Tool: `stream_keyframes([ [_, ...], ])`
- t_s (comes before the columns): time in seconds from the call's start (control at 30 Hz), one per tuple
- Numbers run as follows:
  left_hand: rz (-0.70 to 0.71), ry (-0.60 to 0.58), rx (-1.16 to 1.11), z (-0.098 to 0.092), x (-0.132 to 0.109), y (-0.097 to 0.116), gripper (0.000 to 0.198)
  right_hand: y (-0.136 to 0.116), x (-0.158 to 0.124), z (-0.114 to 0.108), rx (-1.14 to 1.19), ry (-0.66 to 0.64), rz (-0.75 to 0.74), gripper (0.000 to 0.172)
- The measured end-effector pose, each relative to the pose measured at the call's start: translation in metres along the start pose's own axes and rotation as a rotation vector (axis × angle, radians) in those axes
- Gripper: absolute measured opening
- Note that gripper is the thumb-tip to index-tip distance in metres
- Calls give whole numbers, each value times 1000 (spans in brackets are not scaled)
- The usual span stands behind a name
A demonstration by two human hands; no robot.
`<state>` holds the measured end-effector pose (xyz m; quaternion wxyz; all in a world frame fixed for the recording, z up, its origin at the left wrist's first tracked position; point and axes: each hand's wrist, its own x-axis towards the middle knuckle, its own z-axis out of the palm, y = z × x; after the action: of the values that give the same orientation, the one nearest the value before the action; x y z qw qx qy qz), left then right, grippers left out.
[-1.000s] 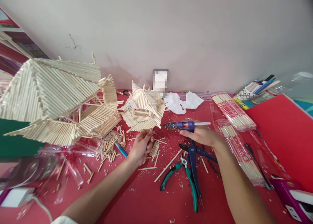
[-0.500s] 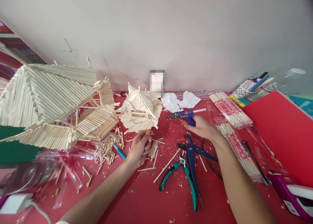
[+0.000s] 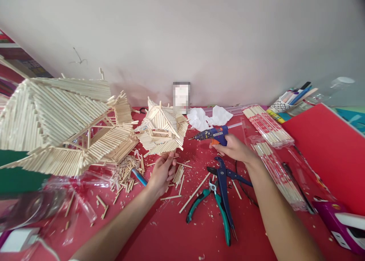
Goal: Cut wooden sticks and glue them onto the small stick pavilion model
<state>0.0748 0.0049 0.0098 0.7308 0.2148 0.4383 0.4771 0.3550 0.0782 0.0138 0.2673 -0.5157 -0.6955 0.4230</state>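
Note:
My right hand (image 3: 235, 149) grips a blue hot glue gun (image 3: 212, 133), its nozzle pointing left toward a small stick-built roof model (image 3: 162, 130) on the red table (image 3: 171, 230). My left hand (image 3: 162, 173) is closed in a pinch on a short wooden stick (image 3: 170, 154) just below that small model's front edge. A much bigger stick house (image 3: 65, 120) stands to the left, touching nothing I hold.
Teal-handled cutters (image 3: 212, 208) and blue-handled pliers (image 3: 225, 181) lie between my forearms. Cut stick pieces (image 3: 125, 173) litter the table. Packs of chopsticks (image 3: 269, 128) and a red sheet (image 3: 327, 151) lie right, crumpled tissue (image 3: 209, 118) at the back, plastic wrappers (image 3: 34, 204) left.
My right hand lifted the glue gun up and away, then swung its nozzle back left toward the small model. My left hand stayed under the model with its stick.

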Motion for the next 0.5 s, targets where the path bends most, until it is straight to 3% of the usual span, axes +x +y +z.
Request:
stream_keyframes([
  [0.13, 0, 3, 0, 0, 0, 0, 56, -13, -5, 6, -91, 39, -143, 21],
  [0.3, -3, -7, -11, -1, 1, -1, 54, -21, -9, 19, -263, 23, -176, 19],
  [0.5, -14, -8, -24, -2, 1, -1, 55, -45, -6, 30, -270, -160, -408, 12],
])
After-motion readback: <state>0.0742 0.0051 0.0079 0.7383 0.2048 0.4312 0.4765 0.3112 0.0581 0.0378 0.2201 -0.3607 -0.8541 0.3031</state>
